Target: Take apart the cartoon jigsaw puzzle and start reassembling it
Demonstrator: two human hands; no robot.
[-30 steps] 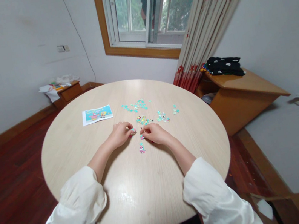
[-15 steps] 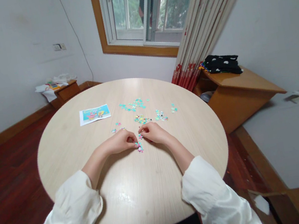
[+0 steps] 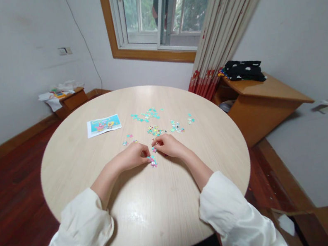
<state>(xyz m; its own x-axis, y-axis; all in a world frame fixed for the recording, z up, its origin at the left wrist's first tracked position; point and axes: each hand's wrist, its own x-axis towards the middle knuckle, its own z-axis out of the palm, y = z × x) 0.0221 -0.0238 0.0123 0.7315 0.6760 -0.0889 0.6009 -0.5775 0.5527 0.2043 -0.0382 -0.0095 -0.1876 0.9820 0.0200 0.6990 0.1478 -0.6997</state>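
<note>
A small joined cluster of pink and teal jigsaw pieces (image 3: pixel 153 162) lies on the round table in front of me. My left hand (image 3: pixel 134 154) is closed in a pinch at the cluster's upper left edge; its fingertips touch the pieces there. Just above the cluster, my right hand (image 3: pixel 166 144) pinches at a small pink and teal jigsaw piece (image 3: pixel 154 150). Beyond the hands sits a pile of yellow and mixed jigsaw pieces (image 3: pixel 154 131). A few loose pink pieces (image 3: pixel 129 136) lie past my left hand.
Teal pieces (image 3: pixel 147 115) are spread farther back, with more pieces (image 3: pixel 176 126) to the right. A printed reference picture (image 3: pixel 104 125) lies at the left of the round table (image 3: pixel 141 215). Beyond the table's right edge stands a wooden cabinet (image 3: pixel 268 97) with black cloth on top.
My left hand has drawn very slightly up and left from the cluster, so more of its pieces show. The right hand stays almost in place.
</note>
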